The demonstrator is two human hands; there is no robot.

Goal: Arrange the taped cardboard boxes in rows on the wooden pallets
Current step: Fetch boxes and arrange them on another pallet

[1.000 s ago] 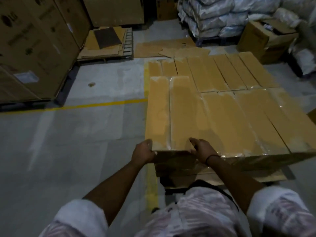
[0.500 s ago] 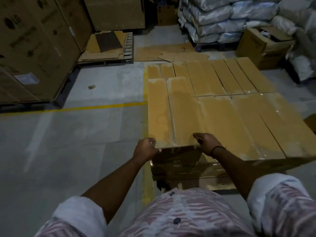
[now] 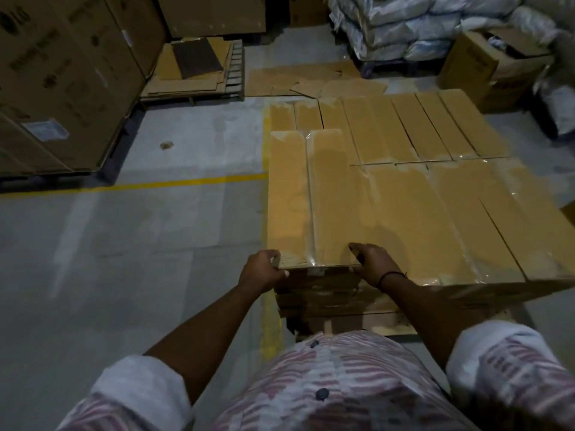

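Placing step, apparently: left hand (image 3: 263,270) and right hand (image 3: 375,262), each grip curled round taped cardboard box (image 3: 311,197); next, seat it flush.

1. Pallet (image 3: 373,326) sits on the grey floor (image 3: 124,275), carrying taped boxes (image 3: 420,213) packed in two touching rows.
2. Floor also holds flat cardboard (image 3: 280,84), a second pallet (image 3: 235,66) and an open carton (image 3: 479,73).
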